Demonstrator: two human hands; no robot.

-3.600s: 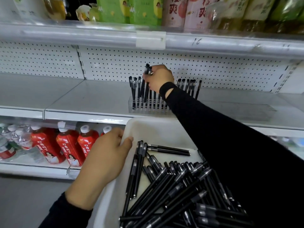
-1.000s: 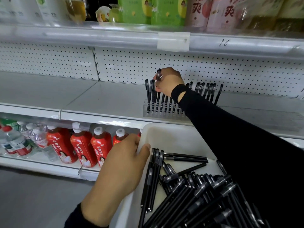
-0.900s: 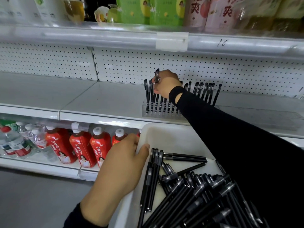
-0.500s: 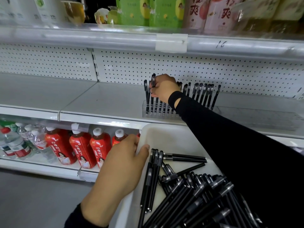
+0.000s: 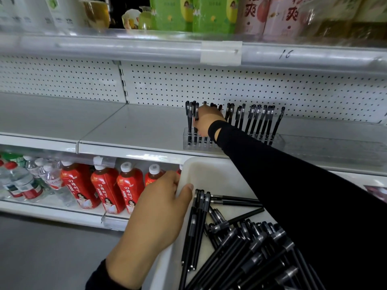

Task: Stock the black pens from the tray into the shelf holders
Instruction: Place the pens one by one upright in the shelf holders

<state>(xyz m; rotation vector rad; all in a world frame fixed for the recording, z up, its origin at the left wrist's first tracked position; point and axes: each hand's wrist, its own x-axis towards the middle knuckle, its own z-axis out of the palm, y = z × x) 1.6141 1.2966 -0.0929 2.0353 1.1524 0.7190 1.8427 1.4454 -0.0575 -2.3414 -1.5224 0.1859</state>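
A clear plastic pen holder [image 5: 278, 141] stands on the grey middle shelf [image 5: 136, 130], with several black pens upright in it. My right hand [image 5: 206, 120] reaches into its left part and its fingers grip a black pen [image 5: 196, 122] whose tip is down in the holder. My left hand [image 5: 159, 208] grips the left rim of a white tray [image 5: 209, 172], thumb over the edge. The tray holds a pile of several loose black pens [image 5: 247, 243]. My black sleeve hides the tray's right side.
A perforated white back panel [image 5: 209, 86] rises behind the holder. Red juice bottles [image 5: 104, 185] and clear water bottles [image 5: 25, 181] fill the lower shelf. Green and pink drink cartons [image 5: 209, 13] stand on the top shelf above a blank price tag [image 5: 221, 53].
My right hand has come down with the pen, lowering it from above the holder into a slot at the left. My left hand stays on the tray rim.
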